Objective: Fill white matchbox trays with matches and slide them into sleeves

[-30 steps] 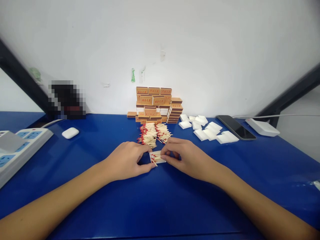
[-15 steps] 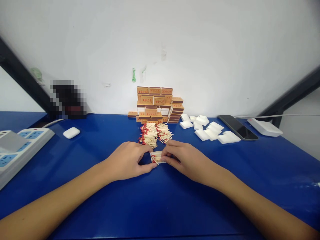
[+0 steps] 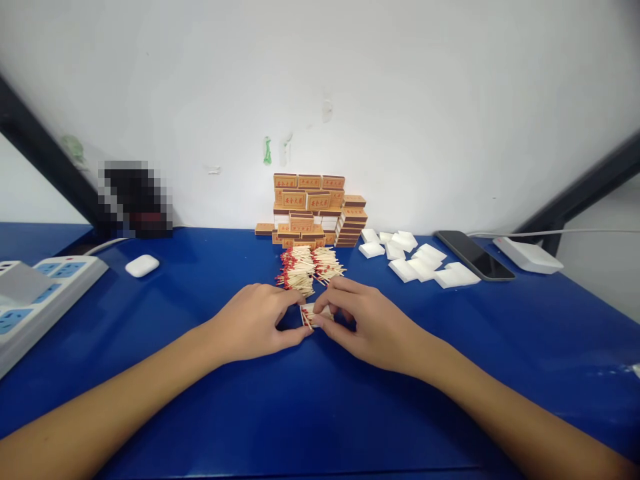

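The right hand [image 3: 357,320] had shifted leftward since the frame half a second earlier: its thumb and index fingertips, then at the right part of the small white tray [image 3: 302,316], now stood over the tray's middle, close to the red-headed matches [image 3: 307,317] at its left end. The left hand [image 3: 257,319] showed no clear change; thumb at the near edge and index finger at the far edge, it gripped the tray's left end between them. Judgement: handling had passed from the right portion of the contents to the left, with the tray steadied meanwhile. Right thumb and index tips were nearly together; whether a match was pinched between them could not be told. The tray lay flat on the blue table [image 3: 320,413], between the two hands and touched by the left, its right portion partly hidden behind the right fingers. Just beyond it lay two match piles [image 3: 299,270], with stacked matchboxes [image 3: 319,201] behind; several loose white trays [image 3: 423,268] lay apart, to the right.
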The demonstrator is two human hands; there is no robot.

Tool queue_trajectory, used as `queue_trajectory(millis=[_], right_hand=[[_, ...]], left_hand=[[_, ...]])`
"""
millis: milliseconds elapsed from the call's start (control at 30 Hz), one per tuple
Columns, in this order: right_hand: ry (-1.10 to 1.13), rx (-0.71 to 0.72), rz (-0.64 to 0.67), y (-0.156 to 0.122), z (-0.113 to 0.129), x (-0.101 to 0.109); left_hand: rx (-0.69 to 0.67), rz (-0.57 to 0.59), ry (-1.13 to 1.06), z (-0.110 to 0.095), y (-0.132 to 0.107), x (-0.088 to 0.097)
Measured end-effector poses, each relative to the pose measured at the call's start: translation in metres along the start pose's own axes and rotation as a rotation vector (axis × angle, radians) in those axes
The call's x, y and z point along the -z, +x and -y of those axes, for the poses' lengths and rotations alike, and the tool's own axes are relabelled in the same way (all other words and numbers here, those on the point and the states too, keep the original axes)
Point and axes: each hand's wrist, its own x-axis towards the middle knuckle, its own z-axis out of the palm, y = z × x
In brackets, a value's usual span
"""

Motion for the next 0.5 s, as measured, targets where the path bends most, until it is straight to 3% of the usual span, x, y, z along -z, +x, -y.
queue_trajectory(millis=[267,500], right_hand=[[-0.017,0.047,0.025,0.000,0.002,-0.011],[-0.005,-0.019,0.057,0.001,0.000,-0.009]], left_hand=[[-0.016,0.015,-0.005,0.000,0.000,0.002],[-0.019,0.000,0.011,0.000,-0.001,0.001]])
